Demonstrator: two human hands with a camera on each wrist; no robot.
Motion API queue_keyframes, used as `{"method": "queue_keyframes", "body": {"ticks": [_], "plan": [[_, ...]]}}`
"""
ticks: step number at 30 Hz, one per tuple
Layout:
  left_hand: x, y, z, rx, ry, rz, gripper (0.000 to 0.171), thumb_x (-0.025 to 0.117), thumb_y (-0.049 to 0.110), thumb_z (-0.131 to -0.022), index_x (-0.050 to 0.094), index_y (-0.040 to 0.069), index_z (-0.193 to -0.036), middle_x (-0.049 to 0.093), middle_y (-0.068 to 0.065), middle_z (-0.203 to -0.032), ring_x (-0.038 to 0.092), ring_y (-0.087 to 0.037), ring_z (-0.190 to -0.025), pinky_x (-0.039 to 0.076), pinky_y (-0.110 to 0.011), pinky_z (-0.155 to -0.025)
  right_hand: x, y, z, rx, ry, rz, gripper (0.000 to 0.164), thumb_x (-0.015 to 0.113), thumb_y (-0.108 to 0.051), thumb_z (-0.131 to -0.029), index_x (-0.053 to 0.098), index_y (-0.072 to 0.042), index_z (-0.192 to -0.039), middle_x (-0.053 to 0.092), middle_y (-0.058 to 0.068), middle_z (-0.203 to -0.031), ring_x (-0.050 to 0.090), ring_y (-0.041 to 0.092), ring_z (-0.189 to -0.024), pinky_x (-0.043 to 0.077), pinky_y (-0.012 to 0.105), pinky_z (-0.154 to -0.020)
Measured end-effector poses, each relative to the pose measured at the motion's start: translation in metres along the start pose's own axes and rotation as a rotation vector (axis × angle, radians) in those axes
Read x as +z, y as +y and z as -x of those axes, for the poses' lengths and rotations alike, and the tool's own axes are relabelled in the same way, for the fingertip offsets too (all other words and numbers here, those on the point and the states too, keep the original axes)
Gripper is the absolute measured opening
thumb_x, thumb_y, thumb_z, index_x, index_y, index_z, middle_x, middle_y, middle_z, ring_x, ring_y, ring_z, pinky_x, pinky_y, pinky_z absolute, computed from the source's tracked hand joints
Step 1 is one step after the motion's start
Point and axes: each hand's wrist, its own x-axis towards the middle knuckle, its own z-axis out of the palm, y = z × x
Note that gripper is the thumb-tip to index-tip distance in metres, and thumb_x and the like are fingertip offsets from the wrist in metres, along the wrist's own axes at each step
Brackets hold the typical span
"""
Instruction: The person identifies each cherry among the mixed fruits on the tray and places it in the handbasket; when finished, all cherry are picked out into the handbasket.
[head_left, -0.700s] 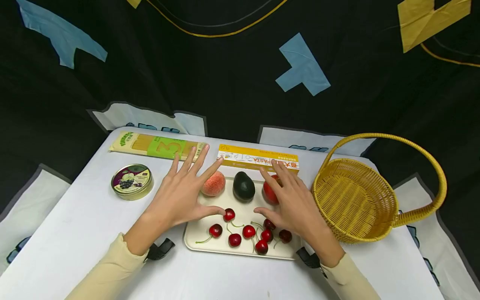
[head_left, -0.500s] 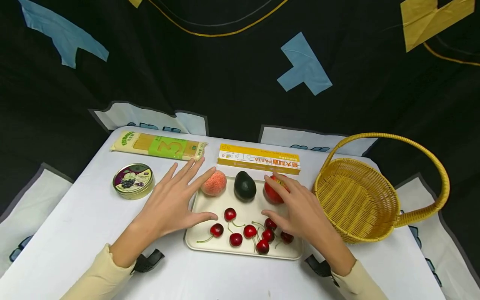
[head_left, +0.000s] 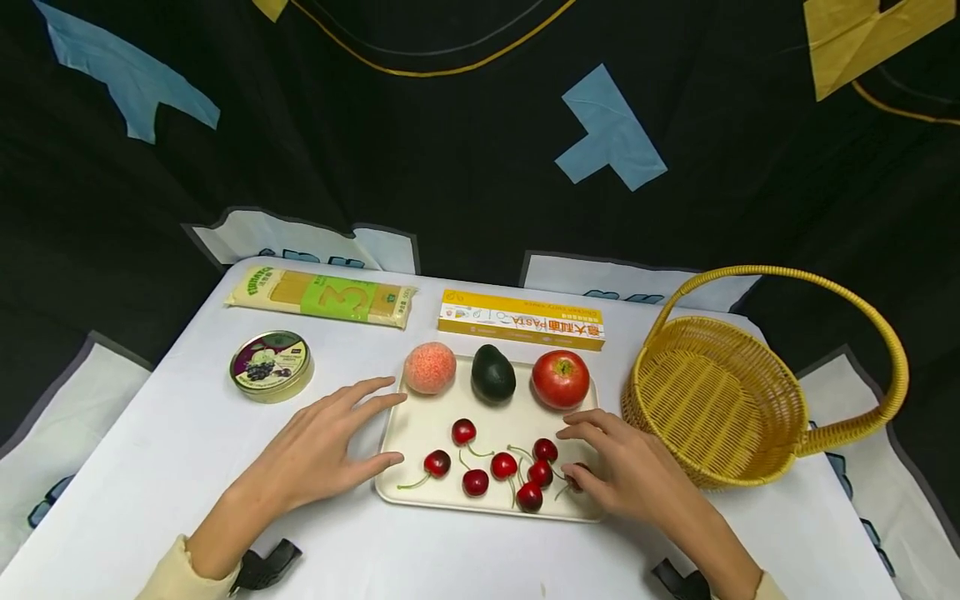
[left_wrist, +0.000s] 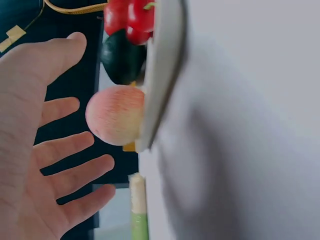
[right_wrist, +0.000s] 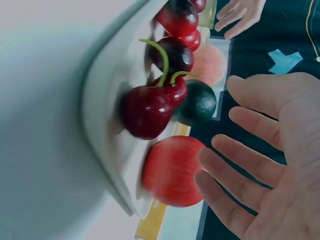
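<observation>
A cream tray (head_left: 416, 425) holds a peach (head_left: 430, 368), a dark green avocado (head_left: 492, 374), a red apple (head_left: 560, 379) and several stemmed cherries (head_left: 476, 482). My left hand (head_left: 315, 446) hovers at the tray's left edge with fingers apart, holding nothing; in the left wrist view the peach (left_wrist: 117, 115) lies beyond its fingers. Over the right edge is my right hand (head_left: 633, 462), also holding nothing. Its thumb partly covers the rightmost cherry (head_left: 577, 473) in the head view; whether they touch I cannot tell. The right wrist view has the apple (right_wrist: 175, 171) near its fingertips.
A yellow wicker basket (head_left: 795, 408) with a tall handle stands right of the tray. Behind lie a yellow pasta box (head_left: 521, 319) and a spaghetti packet (head_left: 322, 294). A round tin (head_left: 272, 367) sits on the left. A dark cloth hangs behind the white table.
Both hands have drawn back toward the near side of the table, the left one also leftward and the right one rightward. Their fingers are less spread, and the apple is now uncovered. The fruit stays put.
</observation>
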Motion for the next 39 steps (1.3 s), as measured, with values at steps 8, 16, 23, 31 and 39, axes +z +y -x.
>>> {"method": "queue_keyframes", "body": {"ticks": [8, 16, 23, 31, 39], "plan": [[0.011, -0.009, 0.007, 0.002, -0.093, 0.042, 0.059, 0.086, 0.045, -0.091, 0.069, 0.021, -0.142, 0.059, -0.008, -0.155, 0.062, -0.033, -0.137, 0.057, -0.058, -0.108, 0.005, 0.007, 0.017, 0.012, -0.085, -0.071, 0.032, 0.090, -0.030, -0.089, 0.078, -0.023, -0.118, 0.071, -0.009, -0.127, 0.072, 0.009, -0.105, 0.065, 0.030, -0.080], [0.015, -0.016, 0.011, 0.012, -0.143, 0.055, 0.051, 0.084, 0.041, -0.092, 0.071, 0.020, -0.137, 0.059, -0.004, -0.156, 0.058, -0.031, -0.141, 0.048, -0.059, -0.118, 0.012, 0.014, 0.025, -0.012, -0.118, -0.089, 0.031, 0.091, -0.028, -0.088, 0.078, -0.026, -0.115, 0.071, -0.014, -0.122, 0.072, 0.007, -0.102, 0.064, 0.027, -0.077], [0.017, -0.019, 0.011, 0.030, -0.140, 0.078, 0.042, 0.086, 0.039, -0.090, 0.072, 0.023, -0.126, 0.058, -0.002, -0.157, 0.058, -0.030, -0.141, 0.046, -0.061, -0.120, 0.015, 0.016, 0.029, 0.004, -0.150, -0.086, 0.028, 0.090, -0.025, -0.089, 0.078, -0.026, -0.114, 0.071, -0.016, -0.118, 0.070, 0.004, -0.101, 0.064, 0.027, -0.078], [0.018, -0.022, 0.012, 0.047, -0.120, 0.062, 0.045, 0.089, 0.041, -0.086, 0.072, 0.024, -0.124, 0.058, -0.001, -0.157, 0.058, -0.029, -0.141, 0.047, -0.058, -0.120, 0.012, 0.016, 0.029, 0.019, -0.166, -0.103, 0.028, 0.090, -0.021, -0.089, 0.076, -0.027, -0.112, 0.071, -0.018, -0.112, 0.063, -0.001, -0.091, 0.063, 0.026, -0.078], [0.018, -0.024, 0.013, 0.033, -0.144, 0.032, 0.049, 0.088, 0.048, -0.084, 0.071, 0.026, -0.124, 0.057, 0.001, -0.158, 0.056, -0.025, -0.143, 0.049, -0.053, -0.118, -0.001, 0.017, 0.031, -0.046, -0.123, -0.064, 0.029, 0.090, -0.019, -0.087, 0.076, -0.025, -0.112, 0.071, -0.016, -0.115, 0.069, 0.002, -0.101, 0.066, 0.029, -0.084]]}}
